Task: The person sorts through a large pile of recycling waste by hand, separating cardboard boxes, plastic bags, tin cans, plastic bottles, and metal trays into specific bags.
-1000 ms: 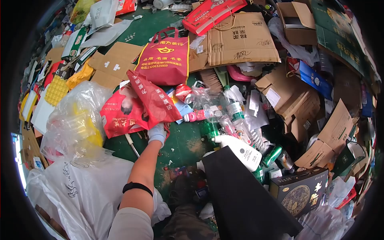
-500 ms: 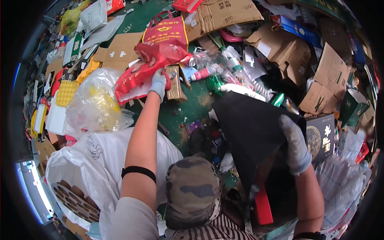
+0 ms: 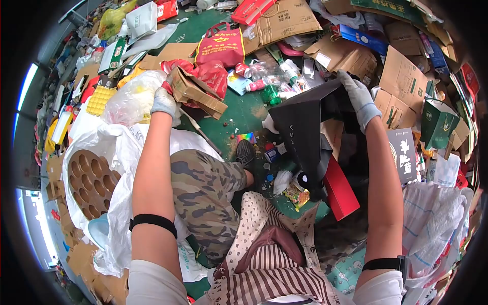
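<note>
My gloved left hand [image 3: 164, 102] grips a flattened brown cardboard box [image 3: 195, 91] together with a crumpled red bag [image 3: 211, 74], both lifted off the green floor. The box tilts over the big white plastic sack [image 3: 119, 152] at my left. My gloved right hand [image 3: 357, 96] holds the upper edge of a black box lid [image 3: 302, 127], raised in front of me. A red box part [image 3: 338, 188] hangs below the black one. My camouflage-trousered knee [image 3: 203, 183] is between my arms.
A brown moulded tray [image 3: 91, 180] lies in the white sack. A clear bag with yellow contents [image 3: 132, 96] sits beside it. Plastic bottles [image 3: 274, 76], a red tote bag [image 3: 221, 43], flattened cartons [image 3: 284, 20] and a dark gift box [image 3: 404, 155] crowd the floor around.
My left hand has pulled the cardboard box and red bag back toward the white sack. My right hand has moved up, lifting the black lid higher. The view tilted down onto my lap.
</note>
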